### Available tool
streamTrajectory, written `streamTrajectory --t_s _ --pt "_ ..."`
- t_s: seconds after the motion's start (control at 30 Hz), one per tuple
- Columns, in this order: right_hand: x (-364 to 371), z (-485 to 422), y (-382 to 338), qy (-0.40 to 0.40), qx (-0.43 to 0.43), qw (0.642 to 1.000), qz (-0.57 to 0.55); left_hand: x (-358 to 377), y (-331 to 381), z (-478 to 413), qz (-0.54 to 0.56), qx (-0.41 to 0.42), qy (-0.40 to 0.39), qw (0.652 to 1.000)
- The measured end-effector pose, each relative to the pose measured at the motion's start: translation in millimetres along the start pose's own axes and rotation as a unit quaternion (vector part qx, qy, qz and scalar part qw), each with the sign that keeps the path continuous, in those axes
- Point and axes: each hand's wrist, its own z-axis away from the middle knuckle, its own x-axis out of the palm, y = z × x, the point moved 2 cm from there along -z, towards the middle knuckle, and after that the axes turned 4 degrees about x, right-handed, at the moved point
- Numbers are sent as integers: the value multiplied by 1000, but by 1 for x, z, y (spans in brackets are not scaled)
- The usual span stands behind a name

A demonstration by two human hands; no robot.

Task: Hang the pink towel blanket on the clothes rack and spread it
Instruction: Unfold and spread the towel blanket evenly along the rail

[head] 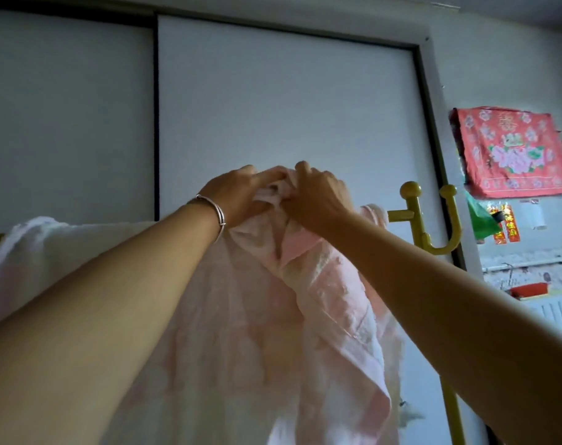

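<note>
— Which step is this?
— Hanging. The left hand (241, 195) and right hand (318, 200) both have their fingers curled into the bunched top of the pink towel blanket (273, 316), up at the top of the yellow clothes rack (414, 216). The rest hangs below.
— Caught yet?
— Cannot tell. Next, I'd judge, seat it securely, then draw the folds apart.

One wide-angle camera rides on my head, facing forward and tilted somewhat upward toward the white sliding doors (273, 107). It sits near my left hand (238, 194) and right hand (318, 197), both gripping the pink towel blanket (321, 300).
</note>
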Motion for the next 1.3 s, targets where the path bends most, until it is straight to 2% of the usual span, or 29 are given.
streamTrajectory --t_s 0.1,0.2,0.3,0.37,0.43,0.57,0.63,0.7,0.83,0.9,0.97,1.07,1.1,1.13,1.2,1.3 --pt "3 10 0 -62 20 996 59 7 -6 -13 21 -62 2 998" --pt "-13 10 17 -120 42 973 194 9 -6 -20 53 -86 19 995" --pt "-32 -1 22 -63 27 946 318 9 -5 -23 76 -87 8 993" --pt "-44 -13 18 -11 26 947 320 7 -5 -23 101 -80 8 992" --pt "-49 -25 12 39 11 950 309 5 -3 -22 105 -58 -14 993" --pt "-37 -36 5 121 -34 956 265 0 -4 -19 143 -131 -47 980" --pt "-30 -40 9 135 -21 974 182 5 -6 -18 174 -141 -43 974" --pt "-25 -44 11 129 -2 987 91 7 -2 -12 195 -112 -48 973" --pt "-11 -51 7 84 9 993 -78 6 15 -7 34 -22 -65 997" --pt "-7 -52 10 60 24 977 -204 5 25 -11 55 -5 -36 998" --pt "-3 -51 17 36 66 942 -326 4 33 -16 84 -5 1 996" --pt "6 -45 32 9 140 880 -454 15 41 -26 -27 -13 -40 999" --pt "8 -43 37 12 152 872 -466 22 45 -31 -63 -8 -48 997" --pt "9 -41 40 21 150 880 -451 29 48 -36 -98 0 -51 994" --pt "9 -35 46 43 131 917 -374 38 53 -44 -150 11 -65 987" --pt "10 -21 48 95 66 974 -193 41 54 -51 -134 0 -65 989"
